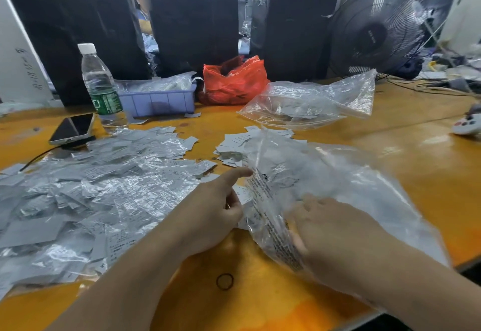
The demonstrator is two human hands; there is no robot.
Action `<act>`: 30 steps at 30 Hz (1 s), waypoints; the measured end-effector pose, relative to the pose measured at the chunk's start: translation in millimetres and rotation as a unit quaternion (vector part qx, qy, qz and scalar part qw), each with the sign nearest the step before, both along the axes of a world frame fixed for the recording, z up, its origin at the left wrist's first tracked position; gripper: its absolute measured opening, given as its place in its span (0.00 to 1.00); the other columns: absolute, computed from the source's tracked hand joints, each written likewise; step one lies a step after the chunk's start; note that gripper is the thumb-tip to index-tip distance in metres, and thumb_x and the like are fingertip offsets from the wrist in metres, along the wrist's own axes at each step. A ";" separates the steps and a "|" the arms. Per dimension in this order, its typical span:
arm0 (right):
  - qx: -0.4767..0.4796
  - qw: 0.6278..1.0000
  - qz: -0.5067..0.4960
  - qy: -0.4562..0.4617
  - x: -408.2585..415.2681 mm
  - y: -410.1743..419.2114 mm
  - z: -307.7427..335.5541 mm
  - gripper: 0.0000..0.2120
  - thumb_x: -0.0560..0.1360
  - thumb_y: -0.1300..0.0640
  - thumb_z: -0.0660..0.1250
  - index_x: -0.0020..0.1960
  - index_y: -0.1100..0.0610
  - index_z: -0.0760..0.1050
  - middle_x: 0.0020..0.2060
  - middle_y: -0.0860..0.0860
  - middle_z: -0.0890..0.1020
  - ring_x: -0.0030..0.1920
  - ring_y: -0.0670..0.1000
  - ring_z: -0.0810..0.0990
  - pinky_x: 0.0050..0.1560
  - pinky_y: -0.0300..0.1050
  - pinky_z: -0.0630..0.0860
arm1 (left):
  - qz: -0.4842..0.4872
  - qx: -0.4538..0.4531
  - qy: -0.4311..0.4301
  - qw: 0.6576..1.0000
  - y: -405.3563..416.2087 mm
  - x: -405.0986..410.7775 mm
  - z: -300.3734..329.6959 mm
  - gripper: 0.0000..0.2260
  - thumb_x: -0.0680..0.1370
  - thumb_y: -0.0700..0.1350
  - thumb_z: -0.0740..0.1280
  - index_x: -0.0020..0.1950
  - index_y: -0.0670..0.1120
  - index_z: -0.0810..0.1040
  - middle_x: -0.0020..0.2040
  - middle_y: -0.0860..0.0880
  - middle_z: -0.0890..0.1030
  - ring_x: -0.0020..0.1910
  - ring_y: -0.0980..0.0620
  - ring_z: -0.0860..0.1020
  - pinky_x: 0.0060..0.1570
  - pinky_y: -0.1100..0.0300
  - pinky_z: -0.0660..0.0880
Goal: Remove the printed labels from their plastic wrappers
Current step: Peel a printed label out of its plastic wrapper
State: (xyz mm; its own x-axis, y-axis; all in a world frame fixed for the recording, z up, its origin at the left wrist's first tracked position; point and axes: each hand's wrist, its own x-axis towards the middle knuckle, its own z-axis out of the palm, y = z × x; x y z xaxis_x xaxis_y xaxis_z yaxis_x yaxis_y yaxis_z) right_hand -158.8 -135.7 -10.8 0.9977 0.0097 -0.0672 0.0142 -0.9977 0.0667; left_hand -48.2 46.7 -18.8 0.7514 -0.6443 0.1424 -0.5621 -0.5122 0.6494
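Glossy orange table point(406, 132), crinkly clear plastic bag point(351, 187), matt paper labels point(234, 145)

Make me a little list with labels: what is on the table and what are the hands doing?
table: orange top
left hand: holds the edge of the big clear bag
right hand: inside the big clear bag, grip hidden by blur
wrapped labels pile: left side
loose labels: middle
water bottle: upright, beside the phone
red bag: at the back
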 end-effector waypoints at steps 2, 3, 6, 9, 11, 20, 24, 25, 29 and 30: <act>0.068 0.995 0.062 -0.033 2.9 0.8 -3.6 0.25 0.81 0.42 0.42 0.71 0.49 0.64 0.69 0.48 0.68 0.69 0.51 0.66 0.69 0.46 0.65 | 0.001 0.000 -0.002 1.000 -0.4 1.1 -0.4 0.24 0.79 0.44 0.62 0.69 0.68 0.64 0.40 0.59 0.79 0.35 0.56 0.77 0.36 0.60 0.73; 0.107 0.990 0.076 -0.044 5.3 -2.1 -4.5 0.21 0.81 0.43 0.45 0.70 0.47 0.65 0.68 0.45 0.69 0.68 0.48 0.67 0.68 0.45 0.66 | 0.001 0.001 -0.001 1.000 -0.4 1.3 -0.6 0.24 0.79 0.44 0.62 0.69 0.68 0.64 0.40 0.59 0.79 0.36 0.56 0.77 0.35 0.60 0.73; 0.133 0.983 0.077 -0.102 6.4 -9.6 -2.3 0.05 0.80 0.52 0.57 0.50 0.47 0.71 0.48 0.41 0.74 0.50 0.46 0.73 0.50 0.45 0.74 | -0.001 0.001 0.004 1.000 0.3 1.3 -1.1 0.24 0.79 0.44 0.62 0.68 0.69 0.64 0.41 0.59 0.79 0.37 0.54 0.79 0.37 0.58 0.73; 0.110 0.982 0.070 -0.138 8.4 -13.7 -1.1 0.07 0.77 0.55 0.60 0.43 0.52 0.75 0.41 0.44 0.76 0.45 0.46 0.73 0.44 0.44 0.74 | 0.000 0.004 0.004 1.000 0.5 2.0 -1.9 0.24 0.80 0.44 0.62 0.68 0.70 0.63 0.42 0.59 0.79 0.39 0.54 0.80 0.38 0.58 0.74; 0.122 0.977 0.052 -0.165 9.9 -15.4 -1.0 0.07 0.76 0.55 0.62 0.43 0.52 0.78 0.40 0.44 0.78 0.44 0.44 0.74 0.43 0.43 0.74 | 0.003 0.006 0.002 1.000 0.3 2.4 -2.3 0.24 0.79 0.44 0.62 0.68 0.70 0.63 0.42 0.59 0.79 0.38 0.55 0.79 0.37 0.60 0.73; 0.143 0.987 0.011 -0.070 20.9 -16.0 -3.3 0.19 0.79 0.46 0.55 0.69 0.42 0.67 0.57 0.43 0.71 0.58 0.46 0.67 0.58 0.44 0.70 | 0.025 -0.047 -0.021 0.998 3.1 3.7 0.3 0.23 0.78 0.44 0.62 0.67 0.68 0.66 0.40 0.58 0.79 0.35 0.55 0.77 0.36 0.58 0.74; 0.119 0.988 0.007 -0.098 28.4 -15.2 2.9 0.09 0.78 0.52 0.59 0.49 0.48 0.78 0.47 0.45 0.73 0.51 0.48 0.71 0.51 0.47 0.74 | 0.035 -0.067 -0.024 0.997 5.7 3.4 2.5 0.21 0.78 0.45 0.63 0.62 0.70 0.66 0.40 0.57 0.79 0.35 0.57 0.76 0.36 0.59 0.74; 0.124 0.986 0.006 -0.110 30.3 -16.0 4.0 0.08 0.78 0.54 0.60 0.43 0.49 0.77 0.44 0.45 0.73 0.48 0.48 0.72 0.50 0.48 0.74 | 0.036 -0.070 -0.026 0.997 5.8 3.4 2.9 0.21 0.78 0.45 0.62 0.61 0.71 0.66 0.40 0.56 0.79 0.34 0.57 0.76 0.36 0.59 0.74; 0.180 0.972 -0.003 -0.154 33.6 -21.7 9.1 0.11 0.79 0.55 0.62 0.39 0.51 0.78 0.42 0.45 0.75 0.44 0.47 0.73 0.46 0.43 0.73 | 0.044 -0.077 -0.027 0.996 5.6 3.4 2.9 0.21 0.78 0.43 0.62 0.62 0.69 0.68 0.39 0.55 0.79 0.32 0.57 0.75 0.34 0.59 0.74; 0.190 0.968 -0.001 -0.167 33.4 -22.0 10.9 0.11 0.79 0.54 0.62 0.39 0.52 0.78 0.41 0.45 0.75 0.42 0.45 0.73 0.42 0.39 0.71 | 0.045 -0.080 -0.026 0.995 5.3 3.3 2.9 0.21 0.78 0.43 0.62 0.62 0.69 0.68 0.39 0.55 0.78 0.32 0.57 0.75 0.33 0.59 0.74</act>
